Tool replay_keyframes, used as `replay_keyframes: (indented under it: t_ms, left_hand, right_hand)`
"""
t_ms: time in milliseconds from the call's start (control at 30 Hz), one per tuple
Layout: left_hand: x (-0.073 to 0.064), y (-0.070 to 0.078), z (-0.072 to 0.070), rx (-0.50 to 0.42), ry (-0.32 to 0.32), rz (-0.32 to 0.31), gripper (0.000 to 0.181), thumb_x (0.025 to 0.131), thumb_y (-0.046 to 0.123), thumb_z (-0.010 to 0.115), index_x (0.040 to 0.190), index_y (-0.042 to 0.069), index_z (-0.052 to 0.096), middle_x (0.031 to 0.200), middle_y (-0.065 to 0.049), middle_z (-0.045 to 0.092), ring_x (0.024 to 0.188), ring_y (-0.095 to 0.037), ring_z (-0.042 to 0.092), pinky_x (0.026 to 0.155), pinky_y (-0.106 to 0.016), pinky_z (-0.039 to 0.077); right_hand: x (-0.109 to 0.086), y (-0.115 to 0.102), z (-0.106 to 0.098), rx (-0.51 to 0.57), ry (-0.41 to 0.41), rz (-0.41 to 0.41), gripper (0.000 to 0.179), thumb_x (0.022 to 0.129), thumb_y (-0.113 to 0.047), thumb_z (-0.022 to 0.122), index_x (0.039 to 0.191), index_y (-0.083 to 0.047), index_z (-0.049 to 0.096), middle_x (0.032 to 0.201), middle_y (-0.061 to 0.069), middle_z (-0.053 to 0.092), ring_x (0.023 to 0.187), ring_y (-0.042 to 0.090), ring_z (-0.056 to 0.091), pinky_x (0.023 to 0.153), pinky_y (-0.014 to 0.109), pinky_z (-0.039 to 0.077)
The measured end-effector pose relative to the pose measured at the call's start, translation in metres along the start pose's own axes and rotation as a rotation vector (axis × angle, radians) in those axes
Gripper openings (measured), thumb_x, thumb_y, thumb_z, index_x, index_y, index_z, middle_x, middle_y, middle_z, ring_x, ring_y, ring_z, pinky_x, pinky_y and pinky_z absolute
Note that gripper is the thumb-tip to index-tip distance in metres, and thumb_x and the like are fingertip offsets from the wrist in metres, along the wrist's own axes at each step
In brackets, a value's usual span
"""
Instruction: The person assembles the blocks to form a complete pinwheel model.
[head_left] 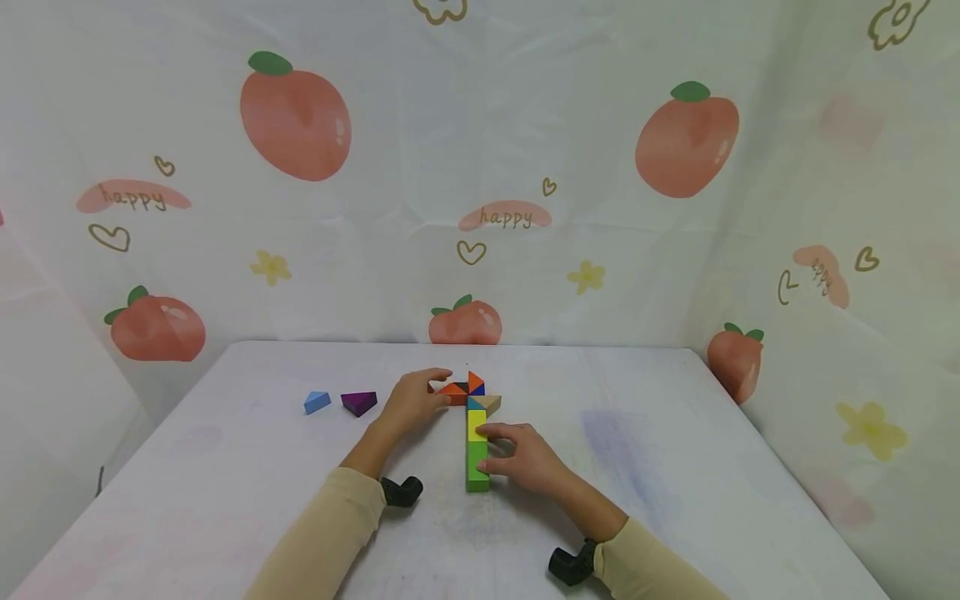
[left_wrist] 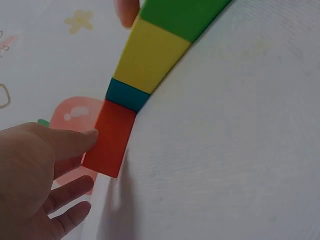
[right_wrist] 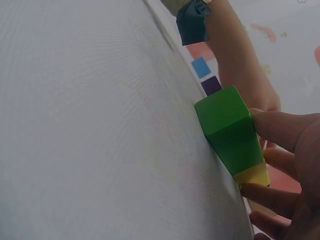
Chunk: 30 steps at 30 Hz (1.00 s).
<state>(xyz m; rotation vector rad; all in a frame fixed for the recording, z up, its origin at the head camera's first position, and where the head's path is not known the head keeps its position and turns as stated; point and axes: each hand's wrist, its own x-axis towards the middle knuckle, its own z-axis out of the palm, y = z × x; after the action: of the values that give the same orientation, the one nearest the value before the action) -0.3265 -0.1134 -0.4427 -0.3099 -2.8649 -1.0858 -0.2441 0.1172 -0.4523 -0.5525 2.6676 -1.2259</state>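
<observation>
A line of wooden blocks stands on the white table: a green block [head_left: 477, 467] nearest, then a yellow block [head_left: 476, 425], then a small blue-green block [head_left: 476, 403]. At the far end, an orange triangular block [head_left: 456, 398] points left, alongside black, dark blue, orange and tan pieces. My left hand [head_left: 412, 402] pinches the orange block's left end, its thumb [left_wrist: 75, 144] at the near face and index fingertip behind. With loosely spread, fairly straight fingers, my right hand [head_left: 528, 458] touches the row's right side, thumb at the green block, index finger at the yellow one.
Left of my left hand lie a purple triangular block [head_left: 359, 403] and a light blue triangular block [head_left: 317, 402]. A patterned cloth [head_left: 390, 275] hangs behind the table's back edge. Black devices [head_left: 402, 492] sit at both wrists.
</observation>
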Motion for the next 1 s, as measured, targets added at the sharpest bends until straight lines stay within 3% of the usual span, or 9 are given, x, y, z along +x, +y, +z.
replay_keyframes:
  t_ms: [100,333,533,1000]
  left_hand:
    - [-0.001,0.002,-0.007,0.014,0.006,0.004,0.044,0.088,0.019,0.071,0.131,0.017,0.063,0.12,-0.002,0.065,0.1,-0.023,0.057,0.08,-0.039,0.052]
    - [-0.002,0.0,-0.027,0.102,0.054,0.096,0.041,0.088,0.018,0.072,0.129,0.011,0.064,0.116,-0.004,0.068,0.102,-0.026,0.059,0.085,-0.043,0.05]
    - [-0.004,-0.009,-0.042,0.142,0.104,0.147,0.037,0.089,0.015,0.072,0.124,0.008,0.066,0.109,-0.009,0.07,0.102,-0.03,0.058,0.087,-0.047,0.049]
    - [-0.016,-0.046,-0.074,0.205,0.218,0.118,0.029,0.088,0.013,0.071,0.117,0.007,0.07,0.102,-0.008,0.07,0.099,-0.032,0.057,0.085,-0.048,0.047]
  right_hand:
    - [0.0,-0.001,0.0,0.001,0.002,0.002,0.051,0.082,-0.037,0.078,0.129,-0.025,0.063,0.132,0.0,0.058,0.121,0.027,0.044,0.096,0.052,0.042]
    - [-0.001,-0.001,0.0,0.01,-0.001,-0.007,0.051,0.082,-0.037,0.078,0.129,-0.024,0.063,0.131,-0.001,0.059,0.122,0.027,0.044,0.098,0.052,0.04]
    - [0.0,0.0,-0.001,0.013,0.005,-0.028,0.051,0.082,-0.035,0.078,0.129,-0.022,0.063,0.131,0.001,0.059,0.122,0.029,0.044,0.099,0.053,0.039]
    - [0.0,0.001,-0.001,0.016,-0.001,-0.034,0.051,0.083,-0.034,0.078,0.13,-0.021,0.063,0.132,0.001,0.058,0.124,0.029,0.044,0.101,0.054,0.038]
